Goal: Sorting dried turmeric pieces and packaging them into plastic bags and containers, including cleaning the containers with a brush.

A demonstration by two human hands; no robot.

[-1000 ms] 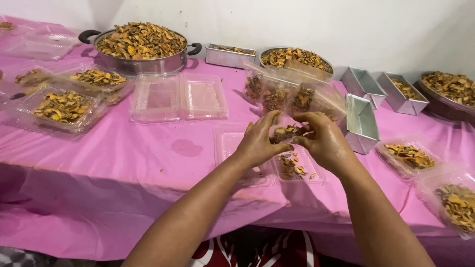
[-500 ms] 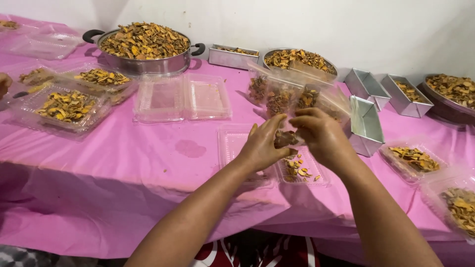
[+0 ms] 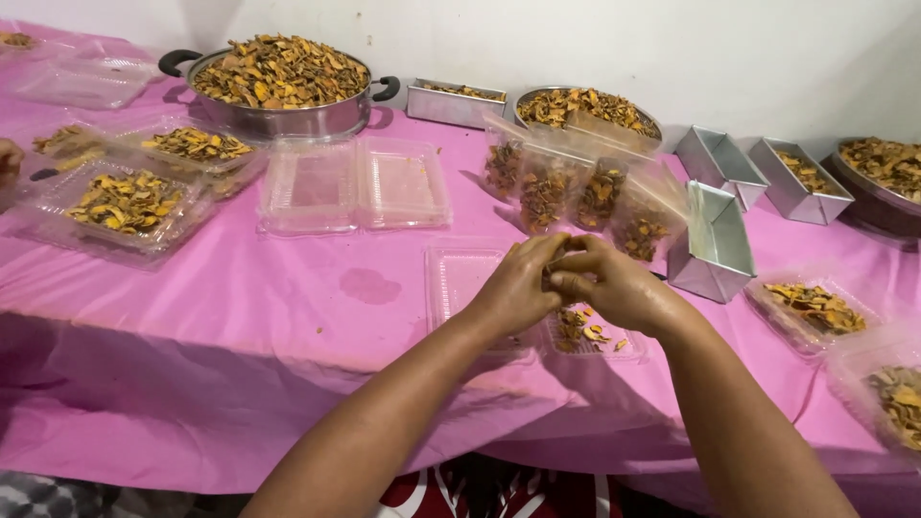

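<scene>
Both hands meet over the open clear clamshell box [image 3: 523,307] on the pink tablecloth [image 3: 288,317]. The left hand [image 3: 518,288] and right hand [image 3: 614,288] pinch a small clump of dried orange chips [image 3: 554,278] between closed fingertips, right above the half already holding chips. Best kept low over that compartment, so crumbs drop inside and not on the cloth. Filled bags [image 3: 576,192] stand just behind.

White wall [image 3: 595,43] behind; table under pink cloth [image 3: 221,317]; floor barely visible.
</scene>
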